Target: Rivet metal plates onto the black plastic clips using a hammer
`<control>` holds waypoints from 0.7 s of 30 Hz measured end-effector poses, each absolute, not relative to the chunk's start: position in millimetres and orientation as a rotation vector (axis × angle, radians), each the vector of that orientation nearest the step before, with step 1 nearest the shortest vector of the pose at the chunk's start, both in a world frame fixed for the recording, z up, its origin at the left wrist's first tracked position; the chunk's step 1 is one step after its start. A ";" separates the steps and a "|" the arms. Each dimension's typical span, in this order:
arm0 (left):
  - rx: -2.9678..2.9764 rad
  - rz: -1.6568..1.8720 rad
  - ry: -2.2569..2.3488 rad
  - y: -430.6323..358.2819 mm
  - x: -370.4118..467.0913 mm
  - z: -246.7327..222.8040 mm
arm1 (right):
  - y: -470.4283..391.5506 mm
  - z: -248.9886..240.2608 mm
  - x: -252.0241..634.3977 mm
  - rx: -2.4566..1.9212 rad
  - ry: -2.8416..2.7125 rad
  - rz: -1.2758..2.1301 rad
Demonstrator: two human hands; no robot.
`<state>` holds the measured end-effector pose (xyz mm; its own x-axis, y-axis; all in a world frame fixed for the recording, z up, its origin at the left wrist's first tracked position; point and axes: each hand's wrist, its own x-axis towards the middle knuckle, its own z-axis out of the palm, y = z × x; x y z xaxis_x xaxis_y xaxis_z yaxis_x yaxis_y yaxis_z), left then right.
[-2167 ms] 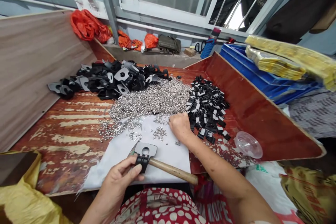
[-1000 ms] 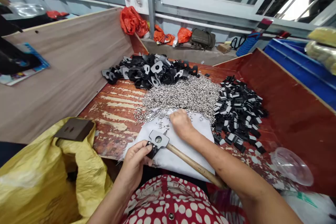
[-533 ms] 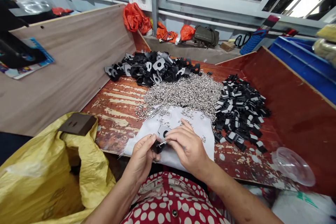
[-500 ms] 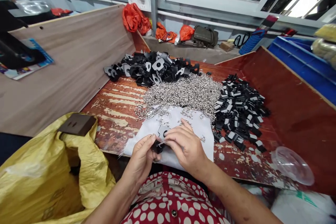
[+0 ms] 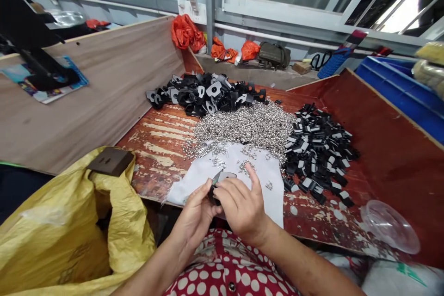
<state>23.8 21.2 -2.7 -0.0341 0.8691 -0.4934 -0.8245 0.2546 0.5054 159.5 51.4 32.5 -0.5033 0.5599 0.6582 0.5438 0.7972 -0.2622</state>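
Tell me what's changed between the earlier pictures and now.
The right hand has come back from the metal pins toward the person, and its fingers now lie over the black piece. The pin seen at its fingertips half a second ago no longer shows. The left hand still holds the piece; the black clips and clear bowl look unchanged.

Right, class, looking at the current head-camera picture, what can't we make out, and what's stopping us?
All in the head view:
- Most of the black part in the left hand: covered by the right hand.
- Whether the right hand pinches anything: hidden behind itself.
- Single pieces deep in the silvery pile: too small.
- Far end of the blue crate: cut off by the right edge.
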 end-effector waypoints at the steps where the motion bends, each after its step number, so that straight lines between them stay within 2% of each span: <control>1: 0.060 1.361 0.848 20.7 24.7 -1.5 | 52.3 33.2 159.6 -0.845 -2.186 0.064; 5: 0.095 1.362 0.857 18.1 26.2 3.6 | 55.5 35.9 162.6 -0.959 -2.131 0.198; 11: 0.097 1.418 0.831 14.9 30.1 3.3 | 45.8 31.7 160.9 -0.784 -2.253 -0.159; 21: 0.217 1.366 1.023 -1.7 17.1 -7.0 | 27.9 18.1 151.8 -0.787 -2.316 -0.140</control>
<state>17.1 -1.7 -7.0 -0.1309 0.8713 -0.4730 -0.6987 0.2574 0.6675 151.8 27.9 18.1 -0.5876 0.5012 0.6352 0.5741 0.8114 -0.1092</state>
